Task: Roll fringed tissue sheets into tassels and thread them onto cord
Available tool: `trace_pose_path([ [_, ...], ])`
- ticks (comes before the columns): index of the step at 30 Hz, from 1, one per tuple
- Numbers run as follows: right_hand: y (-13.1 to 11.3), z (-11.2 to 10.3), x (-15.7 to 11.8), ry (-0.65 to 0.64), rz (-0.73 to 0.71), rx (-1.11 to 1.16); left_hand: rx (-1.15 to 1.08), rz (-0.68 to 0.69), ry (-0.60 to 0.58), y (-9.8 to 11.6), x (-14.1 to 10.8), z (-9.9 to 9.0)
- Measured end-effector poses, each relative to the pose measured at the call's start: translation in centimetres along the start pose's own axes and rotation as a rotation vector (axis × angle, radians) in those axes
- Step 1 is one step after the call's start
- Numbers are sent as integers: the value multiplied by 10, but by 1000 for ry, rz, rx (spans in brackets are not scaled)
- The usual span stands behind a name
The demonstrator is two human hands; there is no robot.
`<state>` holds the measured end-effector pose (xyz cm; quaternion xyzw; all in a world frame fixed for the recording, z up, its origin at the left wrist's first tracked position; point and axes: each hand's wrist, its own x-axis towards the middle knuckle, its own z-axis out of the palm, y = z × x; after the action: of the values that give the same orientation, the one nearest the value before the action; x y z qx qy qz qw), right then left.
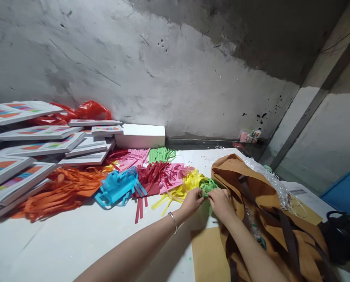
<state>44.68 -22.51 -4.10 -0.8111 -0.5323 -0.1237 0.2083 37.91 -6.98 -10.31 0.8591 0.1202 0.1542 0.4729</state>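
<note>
A fringed bunch of green strips (208,185) is pinched between my two hands, above the white table. My left hand (192,200), with a silver bangle on its wrist, closes on the bunch's left side. From the right, my right hand (220,201) grips it with bent fingers. Just left of the hands lie yellow fringed strips (192,179), then pink fringe (175,176) and dark red fringe (153,178). Farther left are a blue bundle (118,186) and a large orange heap (66,188). The fingertips partly hide the green strips.
A brown fabric bag (269,207) with dark straps crowds the right side, beside a flat tan sheet (210,254). Stacked flat printed boxes (46,143) fill the left. A white box (142,135) stands by the wall. A blue bin (345,192) is at far right.
</note>
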Motion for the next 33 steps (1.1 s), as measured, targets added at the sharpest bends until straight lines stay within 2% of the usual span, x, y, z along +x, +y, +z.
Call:
trace_pose_path([
  [7,10,4,-7,68,60,-43,-80,-4,-142,-4,-6,-9],
  [10,12,1,-13,83,29,-15,-118,-17,-154,-5,-7,-9],
  [15,12,-2,-21,29,-66,39,-108,-17,-114,-4,-8,-7],
  [24,15,5,3,-117,-1,-49,21,138,-21,5,-14,-11],
  [33,24,22,5,-68,108,-33,68,217,65,5,-21,-14],
])
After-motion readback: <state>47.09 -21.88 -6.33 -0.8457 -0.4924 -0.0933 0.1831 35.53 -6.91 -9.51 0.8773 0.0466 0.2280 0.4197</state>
